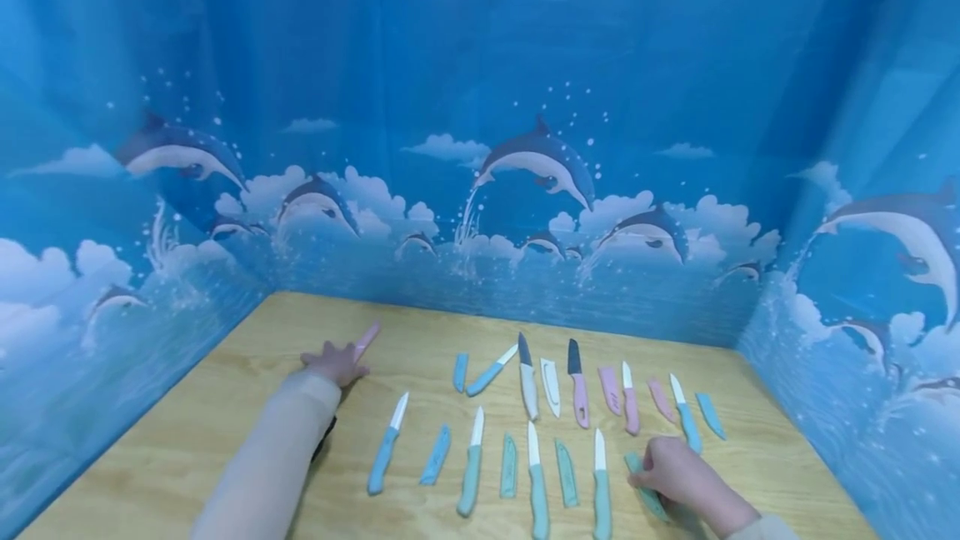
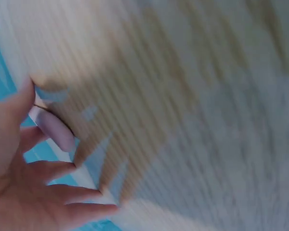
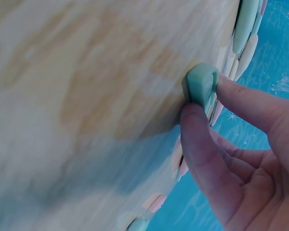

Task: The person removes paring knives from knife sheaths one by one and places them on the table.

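Observation:
My left hand [image 1: 351, 359] is stretched over the left part of the wooden table [image 1: 225, 407] and pinches a pink knife sheath [image 1: 367, 341] that points away from me. The blurred left wrist view shows the pink sheath [image 2: 53, 129] between the thumb and fingers of the left hand [image 2: 34, 126]. My right hand [image 1: 647, 473] sits at the front right and grips a green sheath [image 1: 651, 497] lying on the table. In the right wrist view the thumb and forefinger of the right hand [image 3: 204, 100] pinch the end of the green sheath [image 3: 201, 83].
Several small knives and loose sheaths lie in two rows across the table, among them a blue-handled knife [image 1: 386, 447], a pink-handled knife [image 1: 578, 394] and a white sheath [image 1: 551, 387]. Blue dolphin-print walls [image 1: 480, 190] close off the back and both sides.

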Action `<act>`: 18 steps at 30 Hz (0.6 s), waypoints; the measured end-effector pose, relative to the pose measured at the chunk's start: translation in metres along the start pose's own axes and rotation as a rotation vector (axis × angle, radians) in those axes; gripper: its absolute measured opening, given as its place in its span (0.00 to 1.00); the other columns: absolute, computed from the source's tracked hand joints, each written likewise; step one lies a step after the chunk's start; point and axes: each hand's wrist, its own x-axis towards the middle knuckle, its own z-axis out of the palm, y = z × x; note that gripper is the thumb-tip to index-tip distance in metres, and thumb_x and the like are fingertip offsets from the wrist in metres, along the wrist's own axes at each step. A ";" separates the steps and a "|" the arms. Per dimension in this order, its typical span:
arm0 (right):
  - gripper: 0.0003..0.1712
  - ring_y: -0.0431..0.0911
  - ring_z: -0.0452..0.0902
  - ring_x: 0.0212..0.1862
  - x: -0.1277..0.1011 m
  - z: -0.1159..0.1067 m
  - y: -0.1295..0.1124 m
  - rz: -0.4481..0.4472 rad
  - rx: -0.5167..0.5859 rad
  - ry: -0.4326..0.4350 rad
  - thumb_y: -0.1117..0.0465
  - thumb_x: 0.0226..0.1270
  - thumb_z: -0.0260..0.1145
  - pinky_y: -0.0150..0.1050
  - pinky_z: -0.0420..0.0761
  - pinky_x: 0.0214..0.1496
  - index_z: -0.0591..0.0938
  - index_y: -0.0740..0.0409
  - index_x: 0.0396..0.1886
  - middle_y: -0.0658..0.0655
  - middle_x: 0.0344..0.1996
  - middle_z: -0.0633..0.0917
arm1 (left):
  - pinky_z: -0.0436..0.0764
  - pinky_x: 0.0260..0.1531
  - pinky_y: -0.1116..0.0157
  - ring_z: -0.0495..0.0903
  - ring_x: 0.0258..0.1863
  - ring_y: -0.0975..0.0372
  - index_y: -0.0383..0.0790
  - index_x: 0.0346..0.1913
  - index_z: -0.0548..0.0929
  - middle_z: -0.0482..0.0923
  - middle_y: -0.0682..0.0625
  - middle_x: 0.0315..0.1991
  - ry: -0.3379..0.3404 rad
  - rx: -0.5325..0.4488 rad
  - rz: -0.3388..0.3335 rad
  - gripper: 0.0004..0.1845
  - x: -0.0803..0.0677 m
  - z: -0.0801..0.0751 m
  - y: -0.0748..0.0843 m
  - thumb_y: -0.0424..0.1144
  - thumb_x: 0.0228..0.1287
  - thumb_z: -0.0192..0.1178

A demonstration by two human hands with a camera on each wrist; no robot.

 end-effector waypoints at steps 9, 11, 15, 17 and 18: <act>0.15 0.41 0.71 0.20 -0.002 0.002 -0.001 -0.017 -0.012 0.006 0.56 0.55 0.74 0.33 0.73 0.24 0.78 0.61 0.25 0.51 0.17 0.76 | 0.82 0.42 0.49 0.79 0.43 0.42 0.25 0.48 0.80 0.78 0.29 0.46 0.160 -0.028 -0.124 0.14 0.022 0.012 0.003 0.33 0.66 0.57; 0.15 0.40 0.71 0.20 -0.003 0.002 -0.002 -0.020 -0.023 0.008 0.56 0.55 0.74 0.33 0.72 0.24 0.78 0.61 0.25 0.51 0.17 0.76 | 0.83 0.40 0.50 0.80 0.42 0.43 0.25 0.46 0.81 0.79 0.29 0.46 0.157 -0.057 -0.137 0.12 0.023 0.012 0.004 0.31 0.64 0.56; 0.16 0.40 0.70 0.19 -0.005 0.000 0.000 -0.026 -0.049 0.026 0.52 0.60 0.70 0.34 0.71 0.24 0.78 0.60 0.25 0.50 0.15 0.76 | 0.82 0.40 0.51 0.81 0.40 0.44 0.24 0.45 0.78 0.80 0.30 0.44 0.149 -0.099 -0.173 0.13 0.023 0.010 0.006 0.33 0.63 0.57; 0.19 0.41 0.69 0.19 -0.007 -0.004 0.002 -0.029 -0.053 0.041 0.49 0.63 0.67 0.35 0.70 0.24 0.79 0.60 0.25 0.50 0.15 0.75 | 0.82 0.41 0.50 0.82 0.40 0.44 0.22 0.50 0.73 0.80 0.30 0.43 0.161 -0.123 -0.191 0.17 0.022 0.009 0.007 0.34 0.66 0.54; 0.20 0.41 0.69 0.20 -0.007 -0.006 0.003 -0.034 -0.057 0.049 0.47 0.65 0.65 0.36 0.71 0.25 0.80 0.61 0.26 0.50 0.15 0.76 | 0.81 0.41 0.49 0.82 0.40 0.43 0.21 0.52 0.71 0.80 0.29 0.43 0.169 -0.137 -0.195 0.18 0.021 0.008 0.008 0.34 0.67 0.52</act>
